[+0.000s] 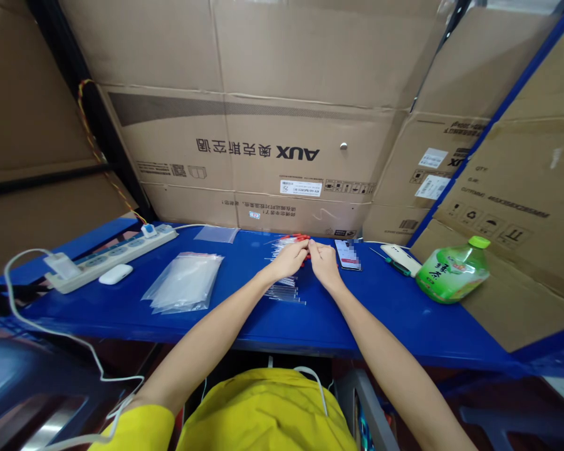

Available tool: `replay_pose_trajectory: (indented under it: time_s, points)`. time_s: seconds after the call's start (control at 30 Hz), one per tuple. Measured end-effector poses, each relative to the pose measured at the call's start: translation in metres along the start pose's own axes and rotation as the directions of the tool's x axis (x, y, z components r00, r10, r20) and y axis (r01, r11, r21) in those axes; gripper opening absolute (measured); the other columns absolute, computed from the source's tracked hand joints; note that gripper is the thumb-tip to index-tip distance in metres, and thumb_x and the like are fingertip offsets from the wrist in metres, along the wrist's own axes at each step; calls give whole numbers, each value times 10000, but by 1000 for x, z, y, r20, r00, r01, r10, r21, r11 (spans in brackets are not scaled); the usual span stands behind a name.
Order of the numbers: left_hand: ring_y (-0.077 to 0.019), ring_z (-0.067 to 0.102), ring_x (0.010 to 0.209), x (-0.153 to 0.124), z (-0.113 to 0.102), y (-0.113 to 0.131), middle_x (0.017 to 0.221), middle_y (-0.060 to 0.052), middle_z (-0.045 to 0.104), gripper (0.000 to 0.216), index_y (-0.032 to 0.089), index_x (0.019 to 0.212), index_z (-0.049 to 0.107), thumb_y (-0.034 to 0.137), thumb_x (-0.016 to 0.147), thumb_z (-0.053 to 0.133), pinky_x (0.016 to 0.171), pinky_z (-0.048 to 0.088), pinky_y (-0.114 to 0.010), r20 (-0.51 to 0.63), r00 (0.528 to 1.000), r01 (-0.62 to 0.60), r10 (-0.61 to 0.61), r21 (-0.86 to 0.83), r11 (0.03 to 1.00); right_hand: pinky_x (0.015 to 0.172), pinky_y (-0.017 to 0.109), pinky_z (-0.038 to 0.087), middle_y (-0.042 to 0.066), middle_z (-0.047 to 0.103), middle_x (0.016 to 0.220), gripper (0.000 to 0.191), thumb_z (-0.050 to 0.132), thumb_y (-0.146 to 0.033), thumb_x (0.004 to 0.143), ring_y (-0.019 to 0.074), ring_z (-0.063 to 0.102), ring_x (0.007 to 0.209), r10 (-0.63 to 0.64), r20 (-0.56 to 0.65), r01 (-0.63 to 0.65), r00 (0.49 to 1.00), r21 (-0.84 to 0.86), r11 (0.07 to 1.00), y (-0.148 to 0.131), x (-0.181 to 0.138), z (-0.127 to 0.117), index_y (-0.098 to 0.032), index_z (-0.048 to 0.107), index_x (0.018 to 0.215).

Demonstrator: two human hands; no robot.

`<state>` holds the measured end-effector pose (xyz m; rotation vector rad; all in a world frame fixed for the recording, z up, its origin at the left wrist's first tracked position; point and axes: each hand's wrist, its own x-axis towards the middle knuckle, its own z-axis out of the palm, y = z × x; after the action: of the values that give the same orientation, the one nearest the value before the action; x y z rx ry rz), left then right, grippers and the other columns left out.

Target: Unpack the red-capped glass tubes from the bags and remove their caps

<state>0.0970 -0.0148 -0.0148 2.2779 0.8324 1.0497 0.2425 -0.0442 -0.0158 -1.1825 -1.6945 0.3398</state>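
Note:
My left hand [290,259] and my right hand [324,263] meet above the middle of the blue table. The fingers of both are closed and pressed together, and whatever lies between them is hidden. Just behind and under the hands lies a pile of thin clear tubes or sticks with red ends [297,237]. In front of the left hand, more thin clear tubes [282,290] lie side by side on the tabletop, partly covered by the wrist.
Clear plastic bags [185,283] lie to the left, near a power strip [113,258] and a white case [115,274]. At right are a phone [348,255], a screwdriver [399,265], a white device [401,258] and a green bottle [454,272]. Cardboard [263,125] walls the back.

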Motion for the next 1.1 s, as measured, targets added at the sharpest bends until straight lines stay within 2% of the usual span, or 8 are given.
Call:
replay_pose_trajectory:
  time_s: [0.2, 0.37, 0.5, 0.6, 0.77, 0.87, 1.0, 1.1]
  points:
    - [-187, 606, 879, -4, -1, 7, 975, -71, 668, 238, 190, 986, 579, 270, 1015, 357, 847, 500, -306, 96, 994, -50, 53, -36, 998, 628, 308, 481, 34, 591, 542, 555, 414, -591, 957, 197, 601, 599, 214, -56, -197, 975, 218, 956, 14, 6, -4, -231, 529, 550]
    - [-156, 520, 738, -3, -11, 12, 827, -31, 577, 346, 181, 926, 572, 438, 1050, 377, 712, 465, -274, 175, 983, -40, 62, -128, 991, 415, 278, 300, -38, 370, 405, 514, 516, -590, 901, 127, 346, 397, 374, 35, -348, 927, 454, 820, 16, 8, -1, -250, 446, 522]
    - [-116, 421, 650, -4, -20, 16, 732, 20, 458, 430, 170, 888, 540, 572, 1013, 452, 603, 394, -233, 235, 972, 69, 7, -313, 947, 384, 249, 152, -78, 275, 402, 501, 611, -532, 839, 70, 171, 372, 401, 126, -378, 907, 661, 649, 6, 7, 3, -251, 344, 522]
    - [-82, 304, 550, -6, -20, 19, 668, 60, 361, 459, 180, 892, 496, 631, 978, 501, 502, 273, -204, 315, 947, 219, -71, -465, 858, 392, 235, 131, -94, 242, 419, 521, 643, -527, 828, 56, 145, 378, 367, 175, -375, 914, 712, 594, 3, 7, 1, -249, 315, 534]
    - [-72, 247, 502, -6, -15, 20, 647, 80, 274, 457, 209, 845, 417, 641, 976, 487, 468, 252, -199, 384, 917, 334, -108, -589, 736, 420, 257, 140, -79, 262, 448, 580, 625, -625, 861, 69, 167, 414, 262, 137, -287, 955, 644, 710, 9, 5, -5, -243, 335, 534]
    - [-82, 256, 506, -4, -14, 16, 645, 76, 270, 435, 204, 839, 440, 606, 1004, 422, 471, 264, -204, 324, 936, 305, -135, -562, 769, 446, 268, 188, -64, 285, 477, 599, 582, -691, 882, 91, 226, 457, 177, 72, -187, 982, 535, 824, 12, 5, -6, -240, 376, 547]
    - [-124, 460, 653, -3, -15, 8, 761, 10, 504, 312, 190, 892, 503, 458, 1027, 416, 617, 416, -238, 125, 991, 71, -37, -281, 957, 487, 264, 246, -51, 320, 525, 585, 553, -713, 892, 112, 291, 529, 129, 6, -120, 992, 419, 900, 12, 5, -4, -236, 399, 588]
    - [-178, 580, 858, -5, -17, 5, 940, -49, 637, 198, 196, 946, 537, 342, 1023, 428, 816, 464, -298, 71, 995, -74, 70, 60, 995, 510, 265, 269, -40, 348, 530, 587, 508, -707, 915, 122, 333, 554, 143, -8, -131, 990, 354, 926, 11, 4, -2, -236, 391, 584]
